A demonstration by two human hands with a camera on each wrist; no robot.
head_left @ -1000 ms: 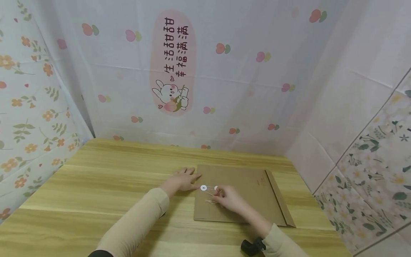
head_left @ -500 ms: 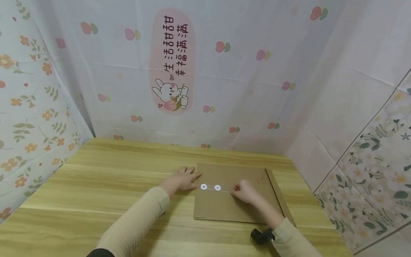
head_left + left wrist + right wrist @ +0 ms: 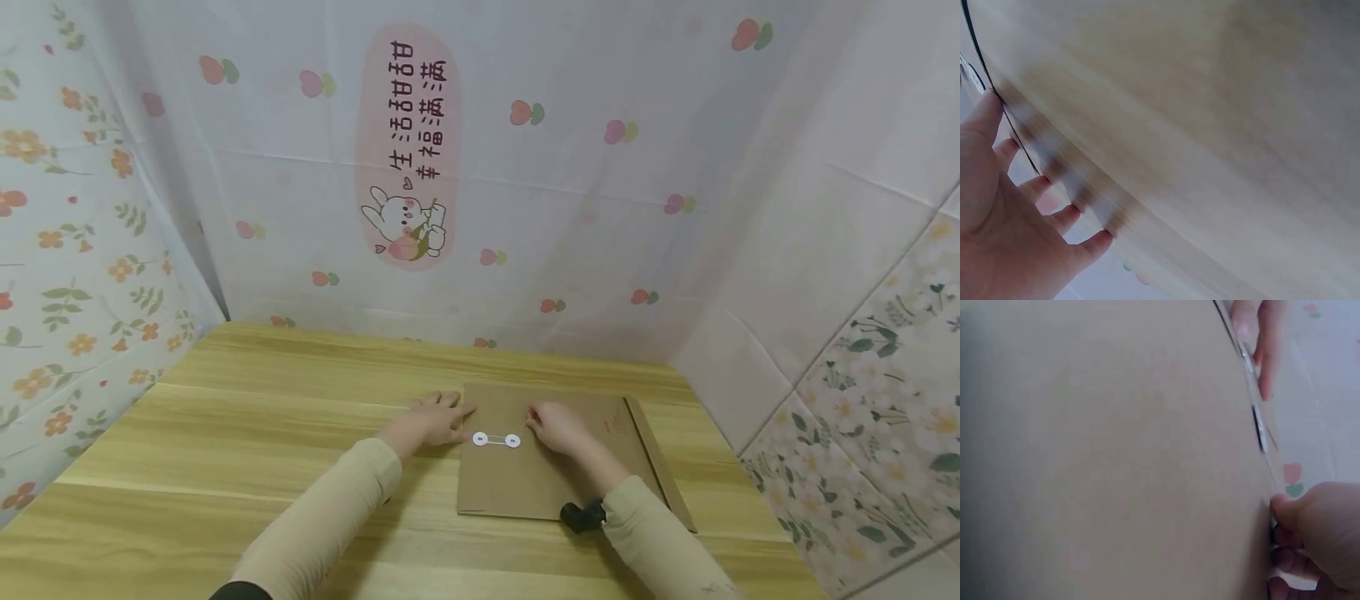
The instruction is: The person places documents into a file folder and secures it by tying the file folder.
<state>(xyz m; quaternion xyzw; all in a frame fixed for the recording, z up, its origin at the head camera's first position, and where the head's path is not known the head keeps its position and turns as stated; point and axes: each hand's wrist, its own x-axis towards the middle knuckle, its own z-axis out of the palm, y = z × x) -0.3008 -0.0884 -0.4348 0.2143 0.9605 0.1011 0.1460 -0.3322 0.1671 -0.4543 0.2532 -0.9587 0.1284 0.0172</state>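
Note:
A brown kraft paper document envelope (image 3: 510, 492) lies flat on the wooden table. Two white button discs (image 3: 480, 438) sit side by side near its left edge, with a thin string (image 3: 497, 437) running between them. My left hand (image 3: 433, 419) rests at that left edge, fingers spread and thumb by the left disc; the left wrist view shows its fingertips (image 3: 1105, 236) on the table. Just right of the discs, my right hand (image 3: 558, 427) pinches the string's loose end between thumb and curled fingers, low over the envelope. In the right wrist view, its thumb (image 3: 1282, 506) covers the pinched end.
The wooden table (image 3: 247, 433) extends left of the envelope. A patterned white curtain (image 3: 570, 167) hangs along the back, with flowered cloths at both sides. A black wrist device (image 3: 583, 516) is at the right wrist, above the envelope's near edge.
The right hand has drawn the string rightward past the right disc, then moved slightly back left and away from the body. The left hand has stayed at the envelope's edge.

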